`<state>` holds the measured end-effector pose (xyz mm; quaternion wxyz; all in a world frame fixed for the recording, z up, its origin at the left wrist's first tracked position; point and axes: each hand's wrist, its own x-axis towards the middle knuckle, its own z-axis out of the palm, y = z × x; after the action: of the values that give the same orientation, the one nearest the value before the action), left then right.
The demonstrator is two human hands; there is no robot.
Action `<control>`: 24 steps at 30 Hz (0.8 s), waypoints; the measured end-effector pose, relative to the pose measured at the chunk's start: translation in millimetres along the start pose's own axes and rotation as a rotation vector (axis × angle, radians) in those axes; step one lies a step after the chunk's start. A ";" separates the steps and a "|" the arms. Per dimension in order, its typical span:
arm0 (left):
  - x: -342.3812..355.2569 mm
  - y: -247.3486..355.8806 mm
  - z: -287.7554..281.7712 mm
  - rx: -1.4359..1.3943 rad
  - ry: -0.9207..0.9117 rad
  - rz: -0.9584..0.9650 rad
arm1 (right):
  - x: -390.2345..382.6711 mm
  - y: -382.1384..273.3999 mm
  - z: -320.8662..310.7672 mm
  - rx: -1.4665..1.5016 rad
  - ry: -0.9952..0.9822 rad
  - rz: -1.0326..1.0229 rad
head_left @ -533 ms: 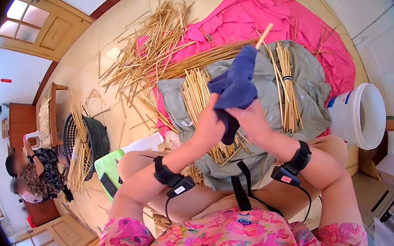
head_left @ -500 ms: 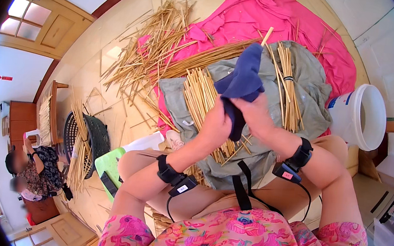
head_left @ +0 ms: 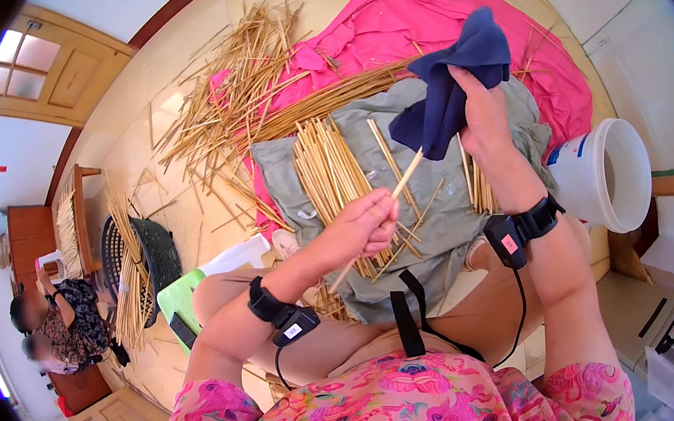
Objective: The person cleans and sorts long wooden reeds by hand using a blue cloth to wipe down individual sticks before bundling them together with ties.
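My left hand [head_left: 362, 226] is closed around a thin pale stick [head_left: 409, 173], which slants up to the right and leaves a short end below my fist. A dark blue cloth [head_left: 443, 98] is bunched in my right hand [head_left: 482, 115], above and to the right. The stick's upper end disappears into the cloth's folds, so its tip is hidden. Beneath my hands, several similar sticks [head_left: 324, 163] lie side by side on a grey cloth [head_left: 276, 162]. Another bundle [head_left: 482, 194] lies partly behind my right forearm.
A loose heap of thin stalks [head_left: 235, 82] spreads over the floor and a pink cloth [head_left: 376, 15]. To the right stands a white bucket [head_left: 603, 170]. On the left are a dark basket [head_left: 162, 249] with stalks, a green stool [head_left: 179, 301] and two people farther off.
My hands were close together at the blue cloth. Now they are apart: the right has moved up with the cloth, the left grips the stick lower down. The view has shifted slightly.
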<state>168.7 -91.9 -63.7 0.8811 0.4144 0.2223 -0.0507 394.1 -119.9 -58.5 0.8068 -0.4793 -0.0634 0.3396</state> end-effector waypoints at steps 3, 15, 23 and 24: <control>0.3 6.9 -9.5 -0.034 -0.032 -0.004 | -5.4 7.4 -0.2 0.007 -0.014 0.067; 8.9 -7.2 -20.4 -0.233 -0.070 0.010 | -35.6 27.7 4.1 -0.181 -0.203 0.007; 4.9 1.9 -15.1 -0.324 -0.204 -0.104 | -6.1 -9.6 -6.7 0.070 -0.095 0.057; 6.1 1.4 -15.7 -0.333 -0.209 -0.108 | -15.9 -1.4 -6.6 0.019 -0.142 0.049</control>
<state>169.0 -78.6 -74.1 0.9516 0.2430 0.1571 -0.1033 385.5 -134.9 -57.3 0.7962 -0.4477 -0.1057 0.3931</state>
